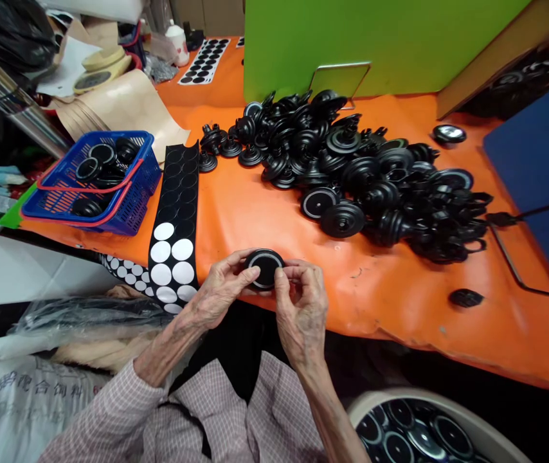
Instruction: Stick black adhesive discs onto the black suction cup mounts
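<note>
A round black disc (265, 270) with a pale ring is held flat side up at the front edge of the orange table (236, 206). My left hand (224, 286) is closed on its left side, thumb on the ring. On the right side, my right hand (302, 299) pinches the rim between thumb and fingers. Left of my hands lies a black sticker strip (178, 193) with white circles at its near end, hanging over the table edge. Beyond the disc spreads a large pile of black round parts (361, 167).
A blue basket (132, 215) with red handles holds several black discs at the left. A pale tub (486, 431) of discs stands below the table at the right. Green board (375, 38) at the back; one black part (466, 298) near the right front edge.
</note>
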A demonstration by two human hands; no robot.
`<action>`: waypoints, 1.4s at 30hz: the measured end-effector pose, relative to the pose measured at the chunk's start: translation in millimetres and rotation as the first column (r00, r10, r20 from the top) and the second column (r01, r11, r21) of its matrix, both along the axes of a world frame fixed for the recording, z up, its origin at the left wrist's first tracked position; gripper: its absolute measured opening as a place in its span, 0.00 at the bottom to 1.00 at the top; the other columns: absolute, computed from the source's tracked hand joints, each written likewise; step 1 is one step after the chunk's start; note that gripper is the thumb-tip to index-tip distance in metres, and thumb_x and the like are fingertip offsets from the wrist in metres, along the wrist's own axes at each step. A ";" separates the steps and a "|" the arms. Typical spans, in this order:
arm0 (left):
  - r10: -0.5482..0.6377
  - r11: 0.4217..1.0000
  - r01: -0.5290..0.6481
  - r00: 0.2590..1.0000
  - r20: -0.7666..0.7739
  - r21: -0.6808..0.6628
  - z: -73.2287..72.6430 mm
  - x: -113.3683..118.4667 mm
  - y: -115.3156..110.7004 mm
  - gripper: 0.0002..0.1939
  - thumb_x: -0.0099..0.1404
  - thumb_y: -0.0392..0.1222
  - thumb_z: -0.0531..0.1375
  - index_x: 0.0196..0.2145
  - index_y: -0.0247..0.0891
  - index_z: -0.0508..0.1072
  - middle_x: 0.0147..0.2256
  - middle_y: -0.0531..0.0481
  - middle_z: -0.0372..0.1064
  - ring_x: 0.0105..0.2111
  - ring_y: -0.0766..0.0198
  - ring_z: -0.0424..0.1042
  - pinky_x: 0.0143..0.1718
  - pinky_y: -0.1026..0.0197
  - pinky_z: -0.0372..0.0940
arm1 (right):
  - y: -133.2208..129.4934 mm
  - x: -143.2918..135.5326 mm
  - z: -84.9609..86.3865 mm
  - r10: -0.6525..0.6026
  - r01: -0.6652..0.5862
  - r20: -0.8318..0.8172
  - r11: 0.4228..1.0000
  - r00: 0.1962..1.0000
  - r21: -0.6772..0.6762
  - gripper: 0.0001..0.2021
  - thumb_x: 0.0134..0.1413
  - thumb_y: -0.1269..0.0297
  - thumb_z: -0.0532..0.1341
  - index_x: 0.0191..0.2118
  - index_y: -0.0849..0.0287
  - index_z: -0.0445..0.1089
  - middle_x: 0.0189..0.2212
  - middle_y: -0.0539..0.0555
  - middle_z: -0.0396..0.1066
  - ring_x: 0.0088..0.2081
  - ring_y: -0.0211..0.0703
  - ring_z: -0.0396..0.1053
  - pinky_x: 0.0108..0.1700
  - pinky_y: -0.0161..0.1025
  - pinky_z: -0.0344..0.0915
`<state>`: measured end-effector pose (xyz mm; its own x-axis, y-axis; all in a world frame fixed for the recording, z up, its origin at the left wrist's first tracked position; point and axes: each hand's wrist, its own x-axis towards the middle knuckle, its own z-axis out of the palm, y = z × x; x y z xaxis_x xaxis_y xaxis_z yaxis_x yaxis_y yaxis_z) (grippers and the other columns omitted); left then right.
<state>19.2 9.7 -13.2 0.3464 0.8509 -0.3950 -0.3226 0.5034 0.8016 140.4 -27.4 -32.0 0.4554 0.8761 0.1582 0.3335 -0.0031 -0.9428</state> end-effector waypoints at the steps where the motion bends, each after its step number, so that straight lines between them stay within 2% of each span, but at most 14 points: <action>1: 0.013 1.000 -0.013 1.000 -0.005 0.000 0.3 -0.2 -0.1 0.21 0.55 0.40 0.67 0.46 0.33 0.72 0.45 0.42 0.72 0.42 0.54 0.74 0.39 0.54 0.73 | 0.2 -1.3 -0.2 0.000 0.000 0.025 1.000 1.000 0.005 0.08 0.58 0.60 0.56 0.30 0.57 0.63 0.36 0.54 0.63 0.40 0.43 0.66 0.37 0.41 0.68; 5: 0.029 0.999 -0.029 1.000 -0.008 0.013 1.1 -1.8 -0.3 0.21 0.54 0.41 0.68 0.45 0.34 0.72 0.45 0.43 0.72 0.41 0.56 0.74 0.39 0.56 0.73 | 0.7 -5.7 -2.3 0.001 0.000 0.093 1.000 0.996 -0.008 0.08 0.58 0.59 0.56 0.31 0.56 0.63 0.36 0.55 0.64 0.40 0.44 0.66 0.38 0.43 0.68; 9: 0.056 0.998 -0.056 0.998 -0.006 0.024 4.3 -8.2 -3.8 0.20 0.54 0.42 0.67 0.44 0.34 0.72 0.43 0.44 0.72 0.38 0.59 0.75 0.37 0.58 0.73 | 1.2 -3.9 0.0 -0.021 0.009 -0.136 0.996 0.990 -0.088 0.14 0.52 0.52 0.62 0.36 0.57 0.64 0.37 0.54 0.66 0.37 0.43 0.68 0.39 0.43 0.69; 12: 0.041 0.996 -0.035 0.996 -0.076 0.080 10.7 -23.6 0.7 0.21 0.56 0.45 0.65 0.46 0.34 0.72 0.42 0.44 0.72 0.36 0.60 0.74 0.35 0.58 0.73 | 14.0 -4.7 9.8 0.142 -0.221 -0.357 0.956 0.923 -0.191 0.18 0.46 0.49 0.65 0.33 0.58 0.66 0.29 0.51 0.68 0.28 0.38 0.67 0.31 0.37 0.67; 15: 0.095 0.968 -0.026 0.958 -0.270 0.249 28.8 -57.9 25.8 0.21 0.59 0.46 0.62 0.49 0.33 0.72 0.41 0.43 0.72 0.33 0.62 0.74 0.31 0.60 0.72 | 51.1 -28.5 26.5 0.354 -0.452 -0.462 0.884 0.813 -0.119 0.17 0.45 0.50 0.67 0.27 0.59 0.66 0.20 0.47 0.66 0.23 0.35 0.63 0.26 0.33 0.62; 20: 0.421 0.854 -0.119 0.729 -0.539 0.506 102.9 -138.1 74.4 0.26 0.61 0.42 0.60 0.56 0.33 0.66 0.41 0.41 0.73 0.31 0.64 0.74 0.31 0.61 0.70 | 129.2 -116.5 81.0 0.565 -0.603 -0.647 0.773 0.513 0.196 0.13 0.47 0.57 0.65 0.30 0.58 0.62 0.22 0.45 0.66 0.22 0.33 0.65 0.28 0.34 0.66; 21: 0.502 0.816 -0.124 0.637 -0.586 0.564 115.3 -149.3 77.4 0.28 0.61 0.44 0.60 0.57 0.34 0.64 0.39 0.42 0.74 0.28 0.65 0.73 0.30 0.61 0.69 | 141.2 -128.8 89.1 0.584 -0.603 -0.675 0.757 0.451 0.253 0.12 0.49 0.59 0.64 0.34 0.57 0.62 0.25 0.46 0.67 0.24 0.34 0.67 0.32 0.36 0.69; 23: 0.660 0.720 -0.083 0.392 -0.641 0.689 125.8 -161.7 73.0 0.23 0.62 0.49 0.59 0.52 0.34 0.69 0.35 0.45 0.74 0.26 0.66 0.72 0.30 0.62 0.68 | 155.6 -138.9 92.6 0.626 -0.569 -0.614 0.755 0.481 0.324 0.10 0.52 0.60 0.60 0.38 0.56 0.61 0.30 0.48 0.68 0.28 0.36 0.70 0.35 0.40 0.71; 24: 0.667 0.719 -0.040 0.321 -0.672 0.694 122.4 -162.8 66.0 0.21 0.63 0.52 0.58 0.46 0.34 0.73 0.32 0.46 0.74 0.27 0.65 0.72 0.31 0.62 0.67 | 156.8 -137.1 87.0 0.638 -0.563 -0.530 0.761 0.558 0.323 0.09 0.54 0.60 0.59 0.38 0.56 0.61 0.32 0.50 0.69 0.30 0.38 0.71 0.37 0.42 0.71; 27: 0.427 0.873 0.077 0.356 -0.831 0.482 83.5 -151.9 39.0 0.19 0.62 0.53 0.57 0.41 0.35 0.74 0.32 0.45 0.74 0.33 0.58 0.73 0.37 0.57 0.67 | 135.6 -116.7 45.9 0.584 -0.563 -0.115 0.808 0.803 0.176 0.09 0.55 0.58 0.56 0.38 0.57 0.66 0.36 0.56 0.70 0.38 0.46 0.71 0.45 0.51 0.69; 30: 0.373 0.926 -0.059 0.285 -0.883 0.372 32.7 -136.3 29.5 0.26 0.54 0.49 0.65 0.49 0.35 0.71 0.42 0.41 0.72 0.42 0.53 0.71 0.44 0.54 0.65 | 98.1 -97.5 -4.8 0.563 -0.568 0.079 0.821 0.823 0.065 0.14 0.54 0.60 0.55 0.45 0.59 0.67 0.47 0.63 0.69 0.48 0.53 0.68 0.53 0.57 0.65; 33: 0.390 0.916 -0.306 0.538 -0.747 0.259 5.4 -129.7 43.1 0.30 0.48 0.45 0.68 0.49 0.35 0.69 0.36 0.46 0.72 0.34 0.59 0.71 0.38 0.58 0.64 | 74.4 -90.9 -32.8 0.564 -0.572 0.129 0.820 0.816 0.033 0.15 0.56 0.61 0.53 0.46 0.60 0.68 0.52 0.65 0.65 0.54 0.54 0.65 0.56 0.55 0.64; 36: 0.300 0.949 -0.305 0.809 -0.505 0.076 3.2 -127.1 57.1 0.21 0.44 0.44 0.69 0.36 0.33 0.72 0.27 0.49 0.70 0.27 0.64 0.68 0.31 0.61 0.63 | 71.2 -89.5 -34.7 0.547 -0.551 0.109 0.835 0.830 0.003 0.16 0.56 0.62 0.54 0.49 0.60 0.67 0.50 0.63 0.66 0.51 0.52 0.67 0.53 0.53 0.67; 42: 0.237 0.971 -0.235 0.955 -0.179 0.036 6.9 -118.3 56.2 0.19 0.42 0.42 0.71 0.32 0.33 0.73 0.28 0.49 0.73 0.30 0.65 0.70 0.37 0.62 0.64 | 78.3 -90.2 -24.9 0.465 -0.469 0.113 0.883 0.878 0.014 0.15 0.57 0.59 0.57 0.48 0.59 0.69 0.46 0.61 0.68 0.48 0.52 0.67 0.49 0.51 0.68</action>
